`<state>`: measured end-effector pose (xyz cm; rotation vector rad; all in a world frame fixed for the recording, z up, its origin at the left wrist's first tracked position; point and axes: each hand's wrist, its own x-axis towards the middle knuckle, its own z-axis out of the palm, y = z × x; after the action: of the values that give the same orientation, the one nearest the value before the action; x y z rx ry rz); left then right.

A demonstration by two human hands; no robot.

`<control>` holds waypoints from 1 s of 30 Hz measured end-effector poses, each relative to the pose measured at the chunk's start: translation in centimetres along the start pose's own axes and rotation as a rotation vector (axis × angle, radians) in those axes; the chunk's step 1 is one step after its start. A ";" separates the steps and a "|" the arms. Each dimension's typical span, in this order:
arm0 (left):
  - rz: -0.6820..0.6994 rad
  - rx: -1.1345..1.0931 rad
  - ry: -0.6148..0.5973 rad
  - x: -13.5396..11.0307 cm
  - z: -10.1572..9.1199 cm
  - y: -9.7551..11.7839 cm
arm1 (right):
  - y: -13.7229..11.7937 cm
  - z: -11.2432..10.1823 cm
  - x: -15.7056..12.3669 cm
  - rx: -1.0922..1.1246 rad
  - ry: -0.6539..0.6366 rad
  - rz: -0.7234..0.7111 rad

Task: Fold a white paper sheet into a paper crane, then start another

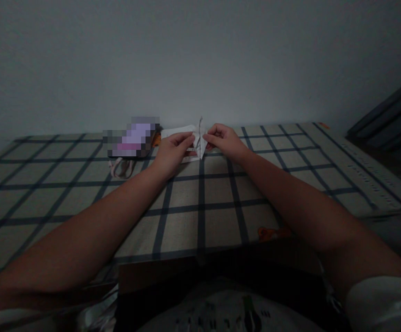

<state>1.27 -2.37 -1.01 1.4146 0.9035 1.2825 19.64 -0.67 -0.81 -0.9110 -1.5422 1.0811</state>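
A small folded white paper piece (199,142) is held up between both hands above a checked cloth surface (200,216). It has a thin point sticking upward. My left hand (171,151) pinches its left side with thumb and fingers closed. My right hand (224,139) pinches the right side, fingers curled. A flat white sheet (177,132) lies on the cloth just behind the left hand.
A blurred purple and dark object (131,137) with a pale cord (120,168) rests on the cloth to the left. A plain wall (200,60) rises right behind. A dark slanted panel (387,122) stands at the far right. The room is dim.
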 end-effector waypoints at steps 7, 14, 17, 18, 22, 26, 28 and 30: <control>0.062 0.159 -0.003 -0.2 -0.2 -0.1 | 0.1 0.2 -0.2 -0.008 -0.098 -0.013; 0.085 0.105 -0.039 -0.4 -0.1 0.0 | 0.5 -0.1 0.2 0.007 -0.012 -0.058; 0.062 0.102 -0.070 -0.5 0.0 0.2 | 0.6 -0.1 0.2 0.002 -0.012 -0.048; 0.059 0.109 -0.077 -0.6 0.0 0.3 | 0.5 0.0 0.1 0.010 -0.021 -0.034; 0.064 0.156 -0.074 -0.8 0.1 0.5 | 0.3 0.2 -0.1 0.043 -0.056 0.004; 0.084 0.157 -0.067 -0.6 0.1 0.5 | 0.5 0.2 -0.1 -0.006 -0.027 -0.021; 0.090 0.129 -0.078 -0.6 0.0 0.4 | 0.7 0.1 0.0 -0.032 -0.005 -0.043; 0.062 0.092 -0.095 -0.5 0.0 0.2 | 0.8 0.1 0.1 -0.047 0.022 -0.071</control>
<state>1.16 -2.90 -0.93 1.5736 0.8695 1.2214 19.57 -0.34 -1.60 -0.8904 -1.5758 0.9849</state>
